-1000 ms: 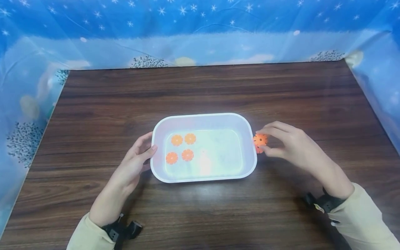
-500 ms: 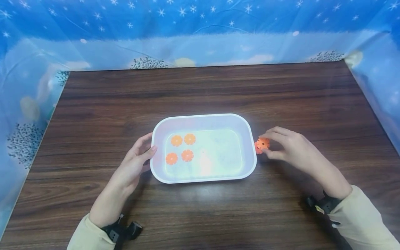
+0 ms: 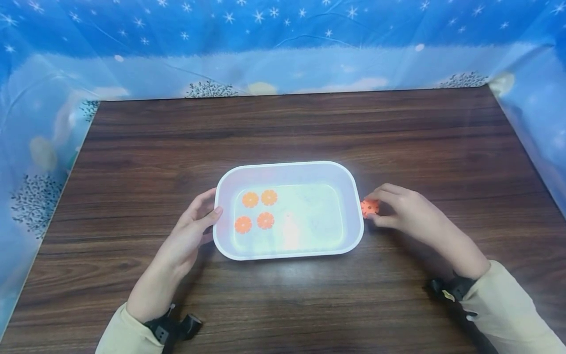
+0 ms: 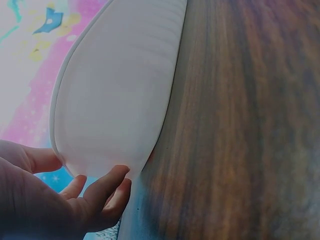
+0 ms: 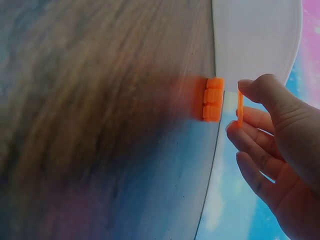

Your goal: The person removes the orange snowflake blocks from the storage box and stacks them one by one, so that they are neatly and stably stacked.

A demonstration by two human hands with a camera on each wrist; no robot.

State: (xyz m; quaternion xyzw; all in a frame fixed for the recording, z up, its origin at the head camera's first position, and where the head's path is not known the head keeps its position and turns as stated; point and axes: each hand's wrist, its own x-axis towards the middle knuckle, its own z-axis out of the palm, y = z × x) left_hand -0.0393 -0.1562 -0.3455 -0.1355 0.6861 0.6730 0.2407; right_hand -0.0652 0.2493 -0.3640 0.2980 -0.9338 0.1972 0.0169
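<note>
A white plastic basin (image 3: 283,172) stands on the table, with several flat orange notched discs (image 3: 266,220) laid apart on the left half of its floor. My left hand (image 3: 183,236) grips the basin's left end, thumb at the rim and fingers against the outer wall (image 4: 115,90). Beside the basin's right end, my right hand (image 3: 409,209) pinches one thin orange notched disc (image 5: 240,106) between thumb and fingers. Just below it, a short stack of orange discs (image 5: 213,100) sits on the table by the wall; a small gap separates the two.
The dark wood-grain table (image 3: 283,132) extends around the basin on all sides. A blue snowflake-patterned cloth (image 3: 283,44) rises along its back and side edges. A black wrist camera (image 3: 174,328) is strapped on the left wrist, and another (image 3: 453,287) on the right.
My right hand has moved slightly toward me, and the disc in it now lines up over the stack it earlier stood offset from. The left hand and basin have stayed in place.
</note>
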